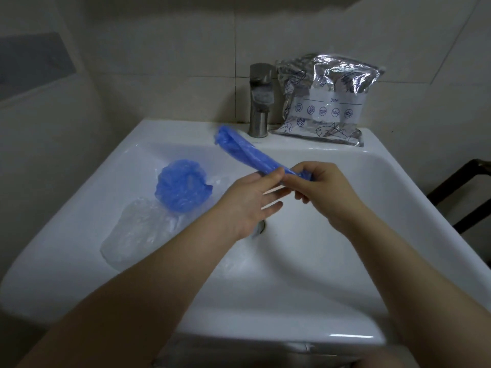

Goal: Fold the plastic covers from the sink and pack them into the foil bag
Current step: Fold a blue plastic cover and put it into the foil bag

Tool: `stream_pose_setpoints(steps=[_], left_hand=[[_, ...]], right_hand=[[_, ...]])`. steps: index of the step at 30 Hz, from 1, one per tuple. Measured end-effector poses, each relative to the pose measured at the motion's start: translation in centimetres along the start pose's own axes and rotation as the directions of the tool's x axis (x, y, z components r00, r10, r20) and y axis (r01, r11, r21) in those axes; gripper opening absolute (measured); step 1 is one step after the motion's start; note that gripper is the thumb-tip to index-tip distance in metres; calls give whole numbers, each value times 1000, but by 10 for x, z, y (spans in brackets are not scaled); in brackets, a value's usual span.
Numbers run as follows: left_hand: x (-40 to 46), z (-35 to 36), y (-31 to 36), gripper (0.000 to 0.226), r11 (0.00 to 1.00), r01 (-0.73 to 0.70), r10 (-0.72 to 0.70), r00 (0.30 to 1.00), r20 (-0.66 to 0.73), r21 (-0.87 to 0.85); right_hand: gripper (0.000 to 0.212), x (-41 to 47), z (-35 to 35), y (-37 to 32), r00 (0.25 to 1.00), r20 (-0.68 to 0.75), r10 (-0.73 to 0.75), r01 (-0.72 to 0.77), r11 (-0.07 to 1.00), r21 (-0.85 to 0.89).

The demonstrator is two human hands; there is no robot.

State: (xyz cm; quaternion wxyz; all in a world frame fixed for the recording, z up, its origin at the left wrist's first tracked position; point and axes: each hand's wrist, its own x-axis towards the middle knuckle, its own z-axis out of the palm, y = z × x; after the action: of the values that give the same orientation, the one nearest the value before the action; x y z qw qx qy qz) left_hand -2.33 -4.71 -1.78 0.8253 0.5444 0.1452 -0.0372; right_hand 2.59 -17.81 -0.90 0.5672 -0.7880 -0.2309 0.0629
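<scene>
Two hands meet over the sink [345,181]: the left hand [249,203] and right hand [326,192] both pinch one end of a rolled blue cover [247,152]. Another blue cover [180,184] and a clear cover [138,229] lie in the basin's left side. The foil bag [324,102] stands at the back right corner.

A blue plastic cover [248,152], gathered into a long strip, slants above the sink's [305,301] back edge. A second, bunched blue cover [180,188] and clear covers [138,229] lie along the basin's left side. The crinkled foil bag [325,99] stands at the back right corner.
</scene>
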Motion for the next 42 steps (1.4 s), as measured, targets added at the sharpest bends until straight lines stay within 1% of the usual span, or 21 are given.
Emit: stream_pose_setpoints(steps=[3,5,6,8,9,10,11,13,14,16,18,20,21,23,25,27,29,30,33,36,42], left_hand=[[2,-7,4,25,998,-57,56,996,-69,-12],[4,-12,9,19,996,-88,85,991,-99,-33],[5,-15,12,18,994,-103,98,989,-110,-42],[6,-18,14,22,993,-115,112,986,-124,-20],[6,-19,15,24,994,-111,111,985,-134,3],[5,-20,15,24,994,-106,108,984,-141,25],[5,-21,14,22,994,-102,108,983,-147,44],[4,-22,13,16,992,-95,106,983,-150,81],[3,-21,13,14,992,-87,101,984,-148,95],[3,-21,13,11,991,-73,90,985,-148,116],[2,-20,14,8,990,-64,84,983,-162,123],[2,-22,16,6,990,-62,86,979,-187,129],[2,-23,16,6,990,-63,87,977,-193,127],[3,-23,16,7,990,-71,92,980,-177,123],[2,-21,16,11,990,-70,91,981,-170,125],[2,-19,17,17,989,-65,87,982,-168,132],[1,-19,16,18,988,-57,78,987,-142,145],[0,-18,15,16,986,-53,72,990,-123,156],[-2,-18,12,16,976,-31,49,996,-77,216],[-2,-16,11,27,962,0,13,999,-44,275],[-6,-15,13,21,948,1,-24,997,67,319]], right_hand=[[15,-1,6,-2,997,47,60,-63,996,63],[23,-2,6,-5,978,125,166,-183,973,142],[28,-4,5,-7,953,196,230,-262,953,155],[37,-7,3,-8,883,346,318,-368,926,88],[40,-7,2,-7,872,362,331,-370,928,43],[41,-6,1,-6,893,319,318,-341,940,16],[37,-4,1,-3,934,232,271,-279,960,5],[18,-1,1,-2,993,75,96,-97,995,9],[9,-2,1,-1,997,82,9,-9,1000,3],[18,-4,1,1,962,228,-148,181,975,-131],[26,-5,2,1,905,371,-207,325,900,-290],[35,-4,4,2,885,403,-233,383,856,-347],[35,-3,5,3,884,393,-254,401,845,-355],[27,-3,6,4,895,345,-283,399,854,-333],[17,-3,6,3,928,262,-266,325,920,-217],[15,-2,7,2,960,172,-220,236,968,-79],[10,-2,8,1,980,125,-154,151,988,35],[10,-3,9,1,983,108,-146,142,989,45],[13,-3,10,1,983,88,-162,168,984,-62],[24,-2,11,2,990,52,-131,133,990,-40],[30,0,8,6,999,38,-26,31,992,-126]])
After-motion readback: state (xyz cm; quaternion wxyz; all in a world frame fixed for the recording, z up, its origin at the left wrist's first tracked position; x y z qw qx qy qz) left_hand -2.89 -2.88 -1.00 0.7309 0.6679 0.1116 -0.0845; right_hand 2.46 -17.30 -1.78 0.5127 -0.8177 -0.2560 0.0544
